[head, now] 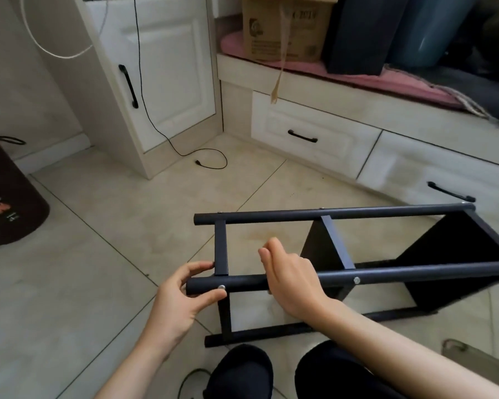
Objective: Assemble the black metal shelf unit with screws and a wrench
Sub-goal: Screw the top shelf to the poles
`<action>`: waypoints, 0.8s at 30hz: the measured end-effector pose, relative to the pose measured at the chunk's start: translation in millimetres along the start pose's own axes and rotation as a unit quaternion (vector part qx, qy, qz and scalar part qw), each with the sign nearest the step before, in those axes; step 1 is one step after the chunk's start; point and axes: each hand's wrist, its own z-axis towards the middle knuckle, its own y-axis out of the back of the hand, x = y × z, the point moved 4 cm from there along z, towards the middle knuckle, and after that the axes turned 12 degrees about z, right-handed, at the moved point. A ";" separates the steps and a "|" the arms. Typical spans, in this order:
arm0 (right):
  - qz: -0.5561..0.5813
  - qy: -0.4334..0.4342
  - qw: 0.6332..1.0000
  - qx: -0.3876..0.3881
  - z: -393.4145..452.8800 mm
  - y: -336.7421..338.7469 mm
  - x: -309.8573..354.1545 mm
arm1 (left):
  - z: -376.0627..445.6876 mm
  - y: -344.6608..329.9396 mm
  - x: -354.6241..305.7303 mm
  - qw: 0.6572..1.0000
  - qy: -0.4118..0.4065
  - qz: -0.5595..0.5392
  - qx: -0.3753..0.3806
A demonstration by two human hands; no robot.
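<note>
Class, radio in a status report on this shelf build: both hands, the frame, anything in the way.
Left hand pinching near tube end at screw. Right hand gripping same tube. Shelf frame on its side on the tile floor. No wrench in view.

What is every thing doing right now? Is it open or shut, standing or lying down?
Shelf unit: lying on its side on the floor.
Near tube: held at its end.
Left hand: pinching the tube's end by a screw.
Right hand: resting over the near tube.
Cabinet door: shut.
Drawers: shut.
Cardboard box: standing on the bench; top is out of frame.
</note>
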 end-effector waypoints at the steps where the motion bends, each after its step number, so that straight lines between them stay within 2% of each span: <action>1: -0.001 -0.002 1.000 -0.002 0.4 -0.8 -1.0 | 1.1 1.3 -0.7 1.000 -0.005 0.010 0.001; 8: 0.028 -0.029 0.999 0.017 5.4 -2.4 -3.8 | 16.0 10.3 -12.8 0.980 -0.042 0.192 0.039; 13: 0.098 -0.058 0.990 0.086 8.6 -6.4 -0.8 | 21.7 7.2 -27.1 0.912 -0.066 0.386 0.125; 15: 0.125 -0.064 0.985 0.104 12.2 -3.9 1.4 | 20.0 3.8 -29.2 0.894 -0.073 0.412 0.162; 18: 0.116 -0.032 0.989 0.088 29.3 3.7 10.6 | 18.5 1.9 -30.7 0.874 -0.077 0.441 0.189; 24: 0.071 0.059 0.995 0.025 89.1 1.5 34.0 | 22.0 2.2 -35.0 0.859 -0.055 0.476 0.182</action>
